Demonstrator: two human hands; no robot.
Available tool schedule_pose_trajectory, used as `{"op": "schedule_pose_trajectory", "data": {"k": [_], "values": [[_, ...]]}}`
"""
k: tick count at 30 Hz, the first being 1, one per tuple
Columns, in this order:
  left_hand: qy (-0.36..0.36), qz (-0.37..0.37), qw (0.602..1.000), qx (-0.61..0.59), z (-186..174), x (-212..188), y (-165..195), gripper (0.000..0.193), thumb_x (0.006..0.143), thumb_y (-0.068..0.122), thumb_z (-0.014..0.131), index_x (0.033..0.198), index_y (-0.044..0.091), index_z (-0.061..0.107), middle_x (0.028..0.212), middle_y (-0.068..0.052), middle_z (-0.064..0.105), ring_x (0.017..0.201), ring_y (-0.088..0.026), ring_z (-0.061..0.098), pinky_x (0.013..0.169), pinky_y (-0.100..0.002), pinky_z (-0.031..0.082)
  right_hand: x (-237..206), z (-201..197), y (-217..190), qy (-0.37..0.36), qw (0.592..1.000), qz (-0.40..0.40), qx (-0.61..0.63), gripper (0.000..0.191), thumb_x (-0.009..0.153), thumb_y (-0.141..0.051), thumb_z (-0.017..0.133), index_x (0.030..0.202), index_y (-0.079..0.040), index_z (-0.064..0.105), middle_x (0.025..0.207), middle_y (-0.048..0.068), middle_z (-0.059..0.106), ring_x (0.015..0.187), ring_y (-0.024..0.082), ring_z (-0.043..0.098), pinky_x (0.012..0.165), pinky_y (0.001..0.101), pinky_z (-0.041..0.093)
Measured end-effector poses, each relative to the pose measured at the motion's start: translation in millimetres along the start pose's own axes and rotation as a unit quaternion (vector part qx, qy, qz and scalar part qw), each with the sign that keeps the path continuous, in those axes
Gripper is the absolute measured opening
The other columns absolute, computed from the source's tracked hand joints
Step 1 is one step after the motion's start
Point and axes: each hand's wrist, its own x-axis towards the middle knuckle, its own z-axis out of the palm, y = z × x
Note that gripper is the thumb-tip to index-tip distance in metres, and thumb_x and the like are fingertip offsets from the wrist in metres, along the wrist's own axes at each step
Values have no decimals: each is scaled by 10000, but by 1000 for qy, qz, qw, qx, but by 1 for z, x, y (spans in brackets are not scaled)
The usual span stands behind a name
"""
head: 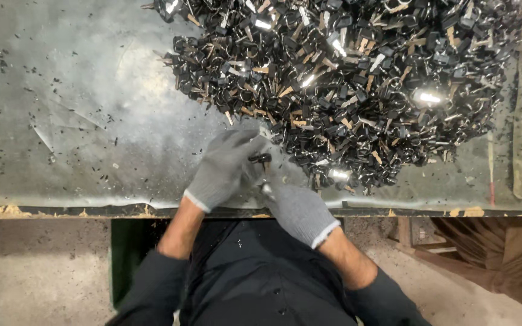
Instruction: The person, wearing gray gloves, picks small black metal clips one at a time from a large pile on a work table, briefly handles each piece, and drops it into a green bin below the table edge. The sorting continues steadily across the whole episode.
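The person stands at a scuffed grey metal table [92, 121] with both gloved hands drawn together near its front edge. Between them sits a small black piece [261, 159], one of the same kind as the big heap of black and brass parts [357, 84] that spreads across the far right of the tabletop, its near edge just beside the hands.

By the look of it the piece is light and rigid, hard plastic with a bit of metal on it, small enough to slip out of knit gloves if pinched loosely. The safest hold seems to be across its black body, with the fingertips on opposite sides, not on any thin projecting end.

The left hand [222, 169] lies palm down, fingers curled in and nearly closed, their tips pressed on the piece from the left. The right hand [297, 208] comes up from below, also curled tight; its fingertips meet the piece or something small just under it, but the glove hides exactly what it grips. Black flecks [49, 139] dot the bare sheet to the left
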Motion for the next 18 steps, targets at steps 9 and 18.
{"op": "schedule_pose_trajectory", "data": {"k": [9,18], "values": [[-200,-351,908,-111,16,-4,9,440,785,296,803,1153,108,652,947,-88,738,794,-288,745,684,-418,571,6,-22,-3,21,984,175,-1,368,1092,-351,455,1224,-16,530,960,227,747,803,351,764,678,459,621],[-121,-196,972,-39,29,-31,11,290,807,134,723,1094,102,700,909,-142,708,807,-363,699,681,-476,554,28,-2,-1,85,993,53,-58,393,961,-254,603,1233,17,520,824,225,709,755,374,724,622,449,594]]}}
